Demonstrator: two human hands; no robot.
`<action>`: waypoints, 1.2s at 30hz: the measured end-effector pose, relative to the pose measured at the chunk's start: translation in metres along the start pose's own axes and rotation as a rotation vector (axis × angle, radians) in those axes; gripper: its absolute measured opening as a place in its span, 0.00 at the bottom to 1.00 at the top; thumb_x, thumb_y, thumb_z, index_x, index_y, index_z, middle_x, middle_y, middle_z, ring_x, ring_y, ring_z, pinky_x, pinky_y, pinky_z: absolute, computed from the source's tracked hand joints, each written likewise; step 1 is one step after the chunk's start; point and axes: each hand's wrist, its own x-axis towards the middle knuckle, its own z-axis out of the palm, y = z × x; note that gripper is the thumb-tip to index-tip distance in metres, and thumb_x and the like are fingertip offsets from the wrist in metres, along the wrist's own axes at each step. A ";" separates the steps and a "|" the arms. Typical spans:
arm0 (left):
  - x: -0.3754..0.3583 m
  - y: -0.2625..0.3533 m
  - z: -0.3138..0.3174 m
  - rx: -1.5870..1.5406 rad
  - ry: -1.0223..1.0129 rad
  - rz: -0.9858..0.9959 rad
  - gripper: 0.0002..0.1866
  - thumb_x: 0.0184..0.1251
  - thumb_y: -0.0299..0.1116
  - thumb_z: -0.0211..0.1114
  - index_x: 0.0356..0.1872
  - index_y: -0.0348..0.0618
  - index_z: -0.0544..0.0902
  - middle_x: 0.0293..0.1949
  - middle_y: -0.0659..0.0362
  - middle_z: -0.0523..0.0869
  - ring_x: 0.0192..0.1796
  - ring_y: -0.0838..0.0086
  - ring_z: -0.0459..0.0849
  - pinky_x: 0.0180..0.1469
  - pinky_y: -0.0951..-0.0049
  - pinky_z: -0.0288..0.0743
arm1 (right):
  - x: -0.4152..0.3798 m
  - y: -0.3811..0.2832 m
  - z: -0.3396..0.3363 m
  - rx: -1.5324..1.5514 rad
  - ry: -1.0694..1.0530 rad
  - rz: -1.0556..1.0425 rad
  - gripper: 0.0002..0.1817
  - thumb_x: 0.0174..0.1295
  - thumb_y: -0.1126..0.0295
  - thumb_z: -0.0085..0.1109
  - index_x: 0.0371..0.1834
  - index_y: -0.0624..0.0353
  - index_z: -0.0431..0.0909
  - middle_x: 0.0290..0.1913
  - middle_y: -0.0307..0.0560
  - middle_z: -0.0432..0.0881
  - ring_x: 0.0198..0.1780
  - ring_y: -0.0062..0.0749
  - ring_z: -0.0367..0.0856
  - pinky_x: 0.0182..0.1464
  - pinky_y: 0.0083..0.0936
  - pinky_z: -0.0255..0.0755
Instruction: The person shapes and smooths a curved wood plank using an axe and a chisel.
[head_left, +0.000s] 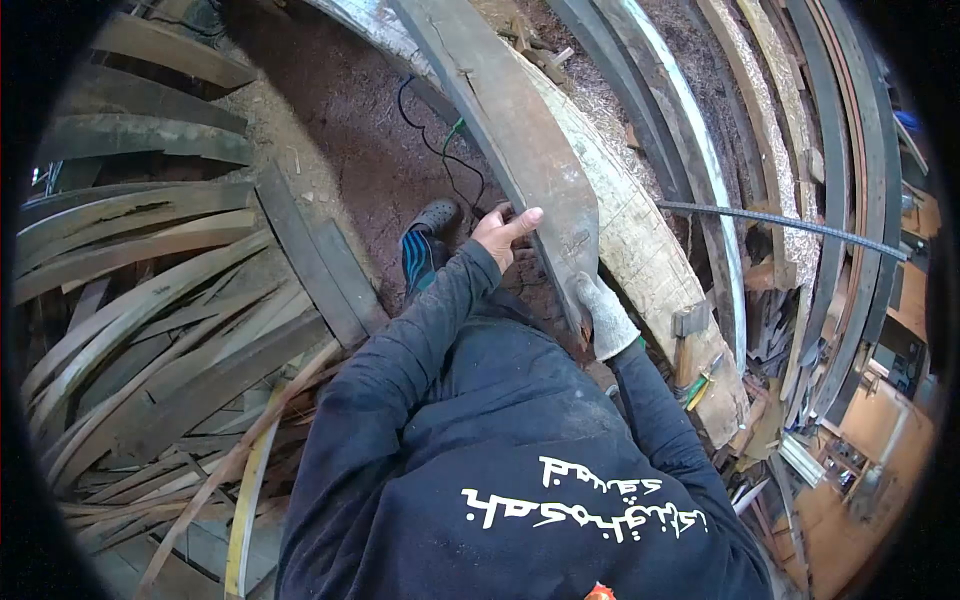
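Note:
A long, weathered wooden plank (545, 165) runs from the top centre down toward my body. My bare left hand (506, 236) grips its left edge, thumb on top and fingers passing underneath. At the plank's near end, my right hand (604, 315) wears a pale work glove and is closed on the wood near the corner. Beside the plank lies a thick, light timber (640, 235) with lines marked across it. On that timber rest a hammer (690, 322) and a tool with a green and yellow handle (700, 388).
Curved planks (140, 220) are piled on the left, and more long boards (770, 130) stand in rows on the right. A metal rod (790, 222) crosses the right-hand boards. A dark cable (425, 135) lies on the dirt floor (350, 160) near my foot.

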 end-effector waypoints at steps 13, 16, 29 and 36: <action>-0.001 0.040 0.084 0.508 0.285 0.058 0.56 0.61 0.59 0.85 0.71 0.16 0.69 0.64 0.35 0.82 0.59 0.53 0.91 0.44 0.54 0.93 | -0.006 -0.040 -0.041 0.445 -0.262 0.149 0.46 0.80 0.28 0.43 0.81 0.58 0.68 0.53 0.69 0.85 0.42 0.53 0.90 0.39 0.46 0.87; 0.004 0.037 0.077 0.439 0.200 0.056 0.45 0.65 0.45 0.85 0.69 0.23 0.68 0.63 0.37 0.83 0.60 0.53 0.90 0.51 0.51 0.94 | -0.003 -0.040 -0.053 0.678 -0.305 0.265 0.49 0.77 0.26 0.46 0.83 0.59 0.66 0.56 0.74 0.84 0.41 0.58 0.90 0.39 0.49 0.88; -0.009 0.045 0.097 0.527 0.142 0.067 0.47 0.66 0.36 0.84 0.74 0.29 0.60 0.67 0.36 0.78 0.64 0.51 0.87 0.53 0.51 0.94 | 0.003 -0.041 -0.067 0.724 -0.340 0.259 0.46 0.80 0.27 0.41 0.83 0.56 0.66 0.54 0.77 0.84 0.36 0.62 0.87 0.34 0.51 0.83; -0.045 -0.011 0.103 0.500 0.084 -0.108 0.48 0.68 0.38 0.83 0.78 0.24 0.62 0.71 0.38 0.76 0.66 0.53 0.86 0.54 0.54 0.93 | 0.002 -0.042 -0.064 0.720 -0.333 0.179 0.42 0.83 0.32 0.37 0.80 0.58 0.70 0.52 0.68 0.87 0.37 0.55 0.90 0.34 0.50 0.87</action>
